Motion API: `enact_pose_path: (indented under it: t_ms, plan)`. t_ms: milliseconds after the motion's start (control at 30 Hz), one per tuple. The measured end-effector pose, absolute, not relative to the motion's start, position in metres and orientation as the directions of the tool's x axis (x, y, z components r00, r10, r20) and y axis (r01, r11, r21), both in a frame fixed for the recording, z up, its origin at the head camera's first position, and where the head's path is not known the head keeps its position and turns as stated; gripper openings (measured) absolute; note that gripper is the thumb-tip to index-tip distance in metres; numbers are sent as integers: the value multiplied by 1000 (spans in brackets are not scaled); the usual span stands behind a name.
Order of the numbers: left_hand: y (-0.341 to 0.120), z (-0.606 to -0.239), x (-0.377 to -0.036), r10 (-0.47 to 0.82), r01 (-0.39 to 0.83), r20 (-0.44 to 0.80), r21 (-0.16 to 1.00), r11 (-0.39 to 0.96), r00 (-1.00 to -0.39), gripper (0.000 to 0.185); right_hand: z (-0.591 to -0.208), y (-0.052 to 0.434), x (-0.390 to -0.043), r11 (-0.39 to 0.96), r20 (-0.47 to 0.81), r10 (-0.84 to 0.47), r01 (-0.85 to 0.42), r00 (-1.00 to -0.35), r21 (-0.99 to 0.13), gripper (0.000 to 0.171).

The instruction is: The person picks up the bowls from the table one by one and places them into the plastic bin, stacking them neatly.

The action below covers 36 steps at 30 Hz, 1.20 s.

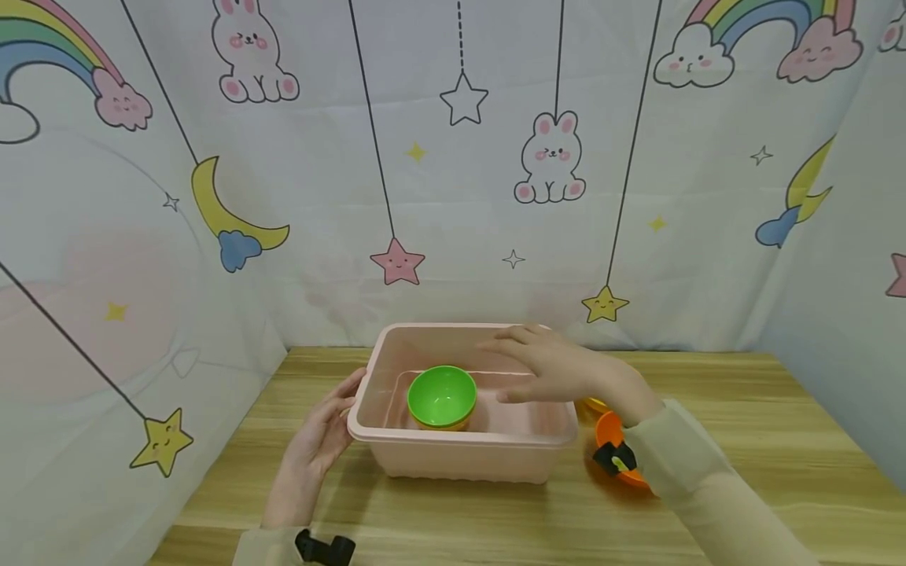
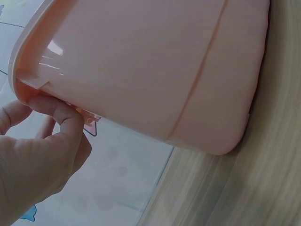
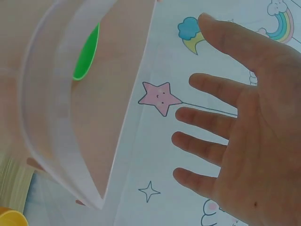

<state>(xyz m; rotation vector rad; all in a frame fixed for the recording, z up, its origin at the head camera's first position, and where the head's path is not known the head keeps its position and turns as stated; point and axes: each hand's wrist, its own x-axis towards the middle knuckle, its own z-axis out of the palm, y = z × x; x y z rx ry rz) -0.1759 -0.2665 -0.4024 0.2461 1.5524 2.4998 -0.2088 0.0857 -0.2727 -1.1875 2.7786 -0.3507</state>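
Observation:
A pink plastic bin [image 1: 460, 460] stands on the table. Inside it, left of the middle, sits a green bowl [image 1: 442, 397] on top of a yellowish-orange bowl [image 1: 444, 427], of which only the lower edge shows. My left hand [image 1: 318, 436] grips the bin's left rim; the left wrist view shows fingers [image 2: 59, 113] curled at the rim's underside. Over the right part of the bin hovers my right hand [image 1: 552, 365], its fingers spread and holding nothing. In the right wrist view that palm [image 3: 263, 127] is apart from the bin's pale rim [image 3: 33, 94].
Right of the bin, partly behind my right forearm, lies an orange bowl [image 1: 609, 428]. A yellow object [image 1: 596, 405] shows just behind it. The wooden table [image 1: 495, 527] meets a white cloth backdrop [image 1: 467, 204] printed with stars and rabbits.

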Motion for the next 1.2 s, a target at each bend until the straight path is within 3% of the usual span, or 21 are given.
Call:
enact_pose_path:
  t_ms: [667,967,1200]
  plan:
    - [-267,-401,-175,230,-83,23,895,-438,-973,47,-294,106,-203,618,216,-704,-734,-676,-281,64]
    - [-265,-401,-175,220,-90,8,897,-432,-975,46,-306,116,-200,588,311,-704,-769,-639,-251,61]
    - [-266,-401,-175,223,-94,7,892,-441,-975,46,-312,127,-194,608,332,-675,-752,-659,-255,61]
